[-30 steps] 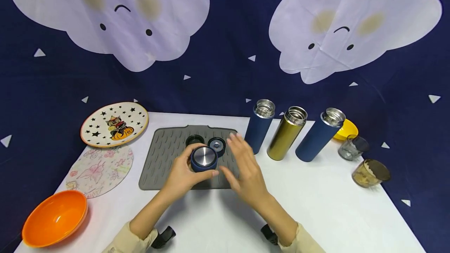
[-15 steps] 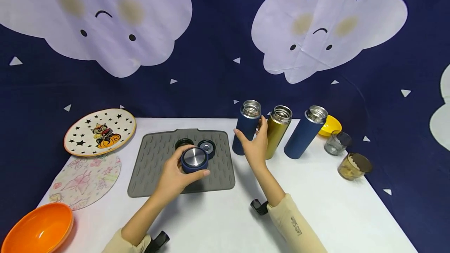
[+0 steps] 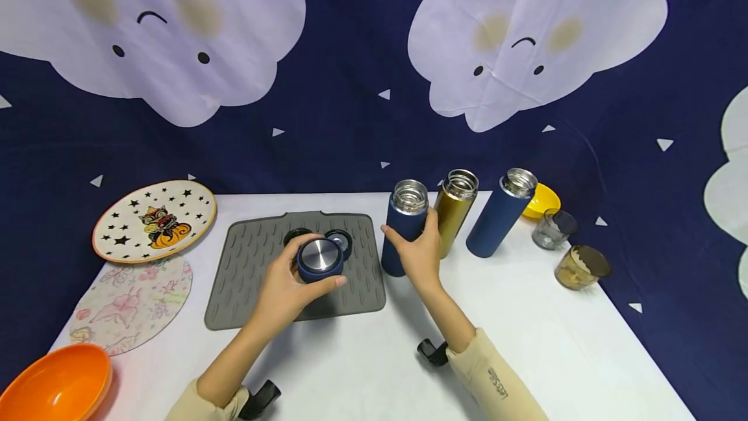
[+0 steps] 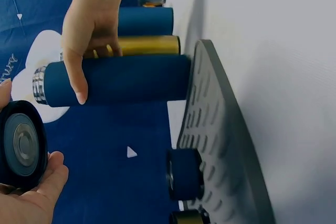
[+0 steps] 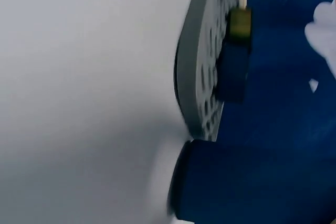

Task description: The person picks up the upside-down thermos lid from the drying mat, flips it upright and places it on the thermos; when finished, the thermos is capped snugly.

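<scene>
My left hand (image 3: pixel 286 291) holds a dark blue bottle lid (image 3: pixel 320 257) with a shiny steel top, above the grey mat. Its underside, with a round inner seal, shows in the left wrist view. My right hand (image 3: pixel 422 253) grips the leftmost blue thermos bottle (image 3: pixel 402 225) around its side, thumb on the left. The bottle stands without a lid, its threaded steel neck (image 4: pixel 39 85) bare, by the mat's right edge. Two more lids, one blue (image 4: pixel 185 174) and one gold-banded (image 5: pixel 240 23), rest on the mat, partly hidden behind the held lid in the head view.
A gold bottle (image 3: pixel 456 213) and another blue bottle (image 3: pixel 501 216), both lidless, stand to the right. Beyond them are a yellow bowl (image 3: pixel 543 200) and two glass cups. The ribbed grey mat (image 3: pixel 245 278) lies centrally; a patterned plate (image 3: pixel 131 226), round placemat (image 3: pixel 134 304) and orange bowl (image 3: pixel 58 382) are left.
My right hand has gone from beside the lid to the leftmost blue bottle and taken hold of it. That bottle has come slightly nearer. My left hand still holds the lid.
</scene>
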The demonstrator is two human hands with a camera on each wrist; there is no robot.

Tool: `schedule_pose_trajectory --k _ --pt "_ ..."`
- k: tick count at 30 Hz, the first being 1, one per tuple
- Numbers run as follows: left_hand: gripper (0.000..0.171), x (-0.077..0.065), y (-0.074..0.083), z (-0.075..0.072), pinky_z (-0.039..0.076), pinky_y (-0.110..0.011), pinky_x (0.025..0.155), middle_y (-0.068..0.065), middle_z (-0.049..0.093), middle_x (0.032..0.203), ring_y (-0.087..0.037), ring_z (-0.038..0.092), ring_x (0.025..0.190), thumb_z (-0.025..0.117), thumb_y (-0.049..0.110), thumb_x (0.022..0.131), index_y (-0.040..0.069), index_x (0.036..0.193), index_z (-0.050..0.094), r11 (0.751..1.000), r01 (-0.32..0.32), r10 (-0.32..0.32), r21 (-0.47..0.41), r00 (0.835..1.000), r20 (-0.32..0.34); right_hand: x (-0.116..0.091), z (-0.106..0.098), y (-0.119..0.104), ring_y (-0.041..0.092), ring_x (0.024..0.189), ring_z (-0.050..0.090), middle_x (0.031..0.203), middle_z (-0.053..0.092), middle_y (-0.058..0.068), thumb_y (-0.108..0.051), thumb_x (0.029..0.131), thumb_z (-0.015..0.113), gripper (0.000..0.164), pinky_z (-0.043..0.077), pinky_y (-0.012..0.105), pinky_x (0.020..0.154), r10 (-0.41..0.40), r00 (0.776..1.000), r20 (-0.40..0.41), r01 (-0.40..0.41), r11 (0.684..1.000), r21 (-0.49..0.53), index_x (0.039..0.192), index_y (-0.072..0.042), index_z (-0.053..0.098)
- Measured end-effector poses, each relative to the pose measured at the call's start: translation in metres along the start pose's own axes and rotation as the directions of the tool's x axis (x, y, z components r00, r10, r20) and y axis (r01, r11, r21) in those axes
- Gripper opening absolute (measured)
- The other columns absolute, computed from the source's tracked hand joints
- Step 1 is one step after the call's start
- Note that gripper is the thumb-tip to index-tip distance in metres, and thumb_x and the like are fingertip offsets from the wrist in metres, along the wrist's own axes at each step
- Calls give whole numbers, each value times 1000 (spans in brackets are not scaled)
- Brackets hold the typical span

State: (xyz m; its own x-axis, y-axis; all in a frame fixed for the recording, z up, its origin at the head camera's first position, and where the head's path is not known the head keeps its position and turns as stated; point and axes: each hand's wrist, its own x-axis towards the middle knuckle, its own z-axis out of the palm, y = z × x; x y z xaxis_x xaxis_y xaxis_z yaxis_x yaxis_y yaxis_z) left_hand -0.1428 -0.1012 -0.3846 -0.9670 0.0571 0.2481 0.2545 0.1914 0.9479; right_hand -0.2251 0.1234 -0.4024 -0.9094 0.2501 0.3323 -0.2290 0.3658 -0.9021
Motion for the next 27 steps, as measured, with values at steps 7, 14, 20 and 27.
schedule_pose_trajectory --k 7,14,20,27 --pt "73 13 12 17 54 -26 90 -8 59 129 -23 64 110 90 13 72 15 135 53 999 -47 48 -23 998 42 -27 -18 -8 32 117 60 130 59 13 -17 74 88 77 49 54 97 -13 1000 25 12 999 35 137 -9 44" --pt "74 41 39 48 58 -31 83 -8 63 125 -21 67 103 91 13 70 14 135 54 991 -121 125 -49 989 78 -33 -22 -1 32 116 61 129 61 14 -16 76 86 74 49 52 96 -71 997 12 71 997 -6 138 -8 44" --pt "73 78 57 85 55 -37 89 -4 66 121 -18 66 103 91 18 71 14 134 54 971 -235 238 -41 965 109 -32 -23 6 32 119 60 131 60 13 -16 78 84 71 48 52 98 -154 988 6 154 986 -66 136 -9 44" --pt "70 98 45 109 54 -36 89 -5 69 117 -18 66 103 90 21 72 12 132 55 953 -302 300 -9 943 146 -34 -22 5 35 115 61 124 61 19 -13 78 83 64 48 53 94 -156 987 26 157 985 -64 129 -6 45"
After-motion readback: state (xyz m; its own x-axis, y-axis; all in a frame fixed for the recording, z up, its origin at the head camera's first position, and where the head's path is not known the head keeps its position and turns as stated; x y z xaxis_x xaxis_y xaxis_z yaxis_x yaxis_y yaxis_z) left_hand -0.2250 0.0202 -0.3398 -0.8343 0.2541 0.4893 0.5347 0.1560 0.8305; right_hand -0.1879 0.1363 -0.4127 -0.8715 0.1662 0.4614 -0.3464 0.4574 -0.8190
